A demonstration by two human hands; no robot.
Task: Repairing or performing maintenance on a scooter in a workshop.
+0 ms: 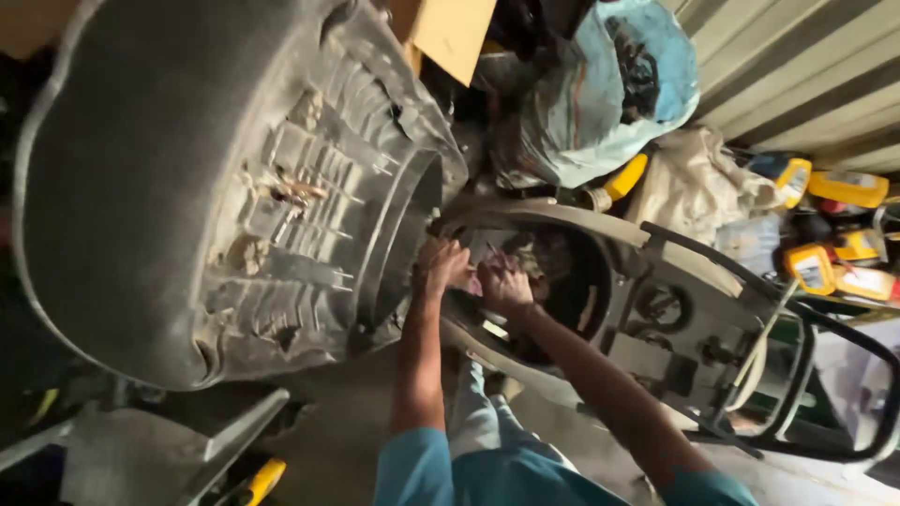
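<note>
Hands worked inside the open under-seat compartment (572, 281) of a scooter, seen from above through the head camera. The left hand (441, 265) rested at the near rim of the compartment, just beside the hinge end of the raised seat (216, 187), with its fingers curled together; whether they closed on any part could not be told, since the area was dark and blurred. The right hand (504, 281) sat just beside the left, lower in the opening, fingers bent inward over the dark cavity and possibly pinching a small part, though the view was too poor to confirm this. The two hands were near each other but did not clearly touch.

The seat was tipped up to the left, its ribbed grey underside facing the camera and its rounded edge running around the rim. The scooter's grey rear body panel (656, 328) extended to the right of the compartment, and a black grab rail (844, 394) curved around the tail end. Both forearms reached forward from teal sleeves (417, 464) at the bottom of the frame.

Beyond the scooter, a pale blue bag (619, 84) lay against a corrugated wall (806, 66). Yellow containers (848, 187) stood to the far right, well apart from the hands. A cardboard sheet (455, 33) showed at the top.
</note>
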